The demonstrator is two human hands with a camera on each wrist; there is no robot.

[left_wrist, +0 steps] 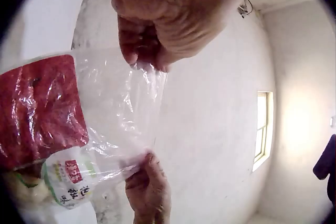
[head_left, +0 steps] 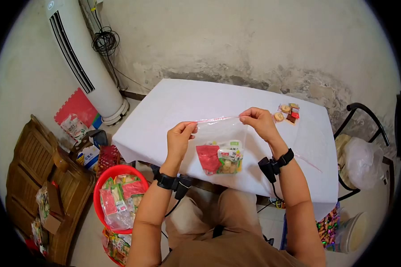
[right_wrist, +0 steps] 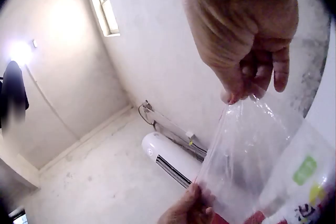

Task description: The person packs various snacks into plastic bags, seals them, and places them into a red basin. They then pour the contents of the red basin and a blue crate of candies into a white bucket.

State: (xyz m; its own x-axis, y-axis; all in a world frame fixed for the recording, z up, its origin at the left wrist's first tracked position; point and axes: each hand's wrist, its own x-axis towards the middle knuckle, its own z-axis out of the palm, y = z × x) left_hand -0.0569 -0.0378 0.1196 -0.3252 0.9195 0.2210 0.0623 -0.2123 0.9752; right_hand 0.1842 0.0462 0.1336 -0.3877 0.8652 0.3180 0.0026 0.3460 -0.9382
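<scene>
Between them, the two hands hold up a clear plastic zip bag (head_left: 216,132) by the ends of its pink-edged top. My left hand (head_left: 178,141) pinches one top corner between thumb and fingers, and my right hand (head_left: 260,125) pinches the opposite one. In the lower part of the bag are a red packet (head_left: 208,156) and a white-and-green snack packet (head_left: 233,150). Pale round pieces (head_left: 227,167) show at the bottom. Seen from the left wrist, the clear plastic (left_wrist: 113,95) is stretched between both hands, with the red packet filling the far end.
A white-covered table (head_left: 187,100) has several small wrapped snacks (head_left: 287,113) at its back right. Filled bags sit in a red basin (head_left: 120,168) at lower left, near a wooden bench (head_left: 31,151). A black-framed chair (head_left: 373,116) holding plastic bags stands at right, above a bucket (head_left: 355,231).
</scene>
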